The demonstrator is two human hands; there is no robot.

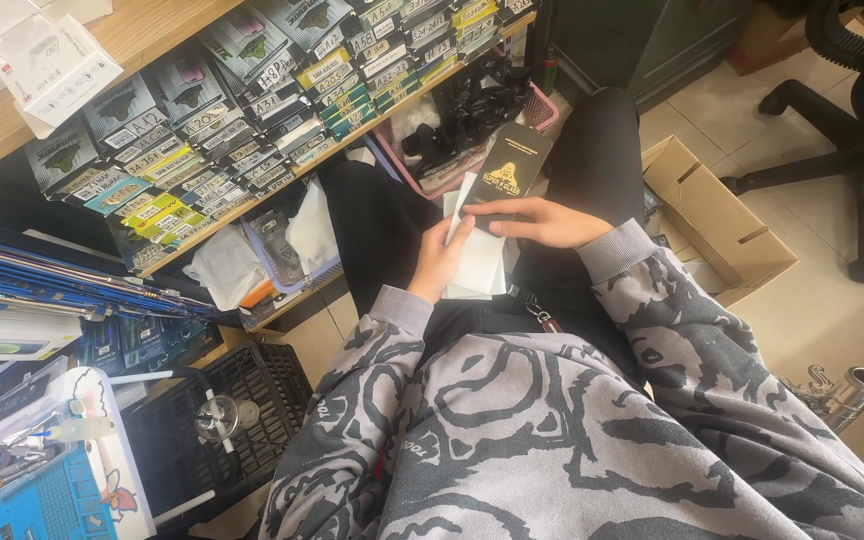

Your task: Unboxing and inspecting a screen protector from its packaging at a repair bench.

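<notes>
I sit with black trousers and patterned grey sleeves in view. My left hand (439,262) holds a white flat packet (478,268) over my lap, fingers wrapped along its left edge. My right hand (542,221) grips a slim black box with a gold emblem (508,163) at its lower end, right above the white packet. The black box tilts up and away from me. Both hands touch at the packet's top.
A wooden shelf (282,180) with rows of small labelled boxes runs along the upper left. A black crate (242,400) stands at lower left beside a blue work mat (37,500). An open cardboard box (717,225) lies on the tiled floor at right, an office chair base (842,150) beyond it.
</notes>
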